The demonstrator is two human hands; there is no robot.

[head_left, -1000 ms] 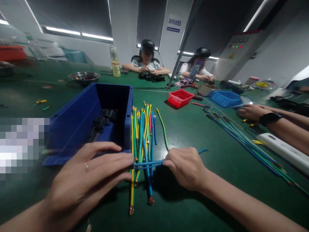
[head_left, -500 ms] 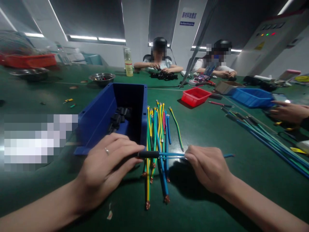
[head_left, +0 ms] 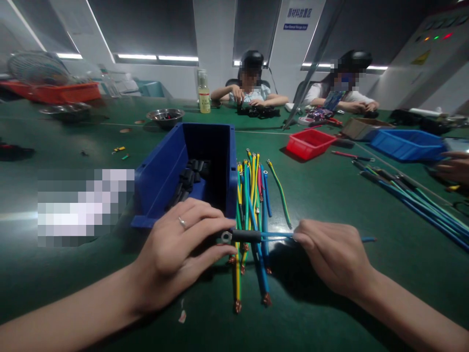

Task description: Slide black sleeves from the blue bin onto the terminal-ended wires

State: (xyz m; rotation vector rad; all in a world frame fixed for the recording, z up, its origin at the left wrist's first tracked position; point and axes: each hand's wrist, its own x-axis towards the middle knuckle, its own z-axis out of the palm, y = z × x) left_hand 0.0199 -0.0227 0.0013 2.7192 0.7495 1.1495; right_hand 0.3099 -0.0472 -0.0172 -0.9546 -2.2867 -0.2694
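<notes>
My left hand (head_left: 179, 249) pinches the ring-terminal end of a thin blue wire (head_left: 278, 236) that carries a short black sleeve (head_left: 246, 236). My right hand (head_left: 331, 256) grips the same wire further right, and its tail sticks out past my fist. The wire is stretched level between both hands, just above a bunch of blue, yellow and green wires (head_left: 252, 215) lying on the green table. A blue bin (head_left: 190, 171) with black sleeves inside stands right behind my left hand.
A red tray (head_left: 309, 143), a blue tray (head_left: 406, 144) and long blue-green cables (head_left: 414, 200) lie to the right, near another person's hand (head_left: 452, 168). Two people sit at the far side. A metal bowl (head_left: 165, 116) and bottle (head_left: 204, 98) stand behind the bin.
The black sleeve has appeared on the blue wire and slid along it, and the terminal now shows beyond it. The view has shifted, so everything sits further right in frame.
</notes>
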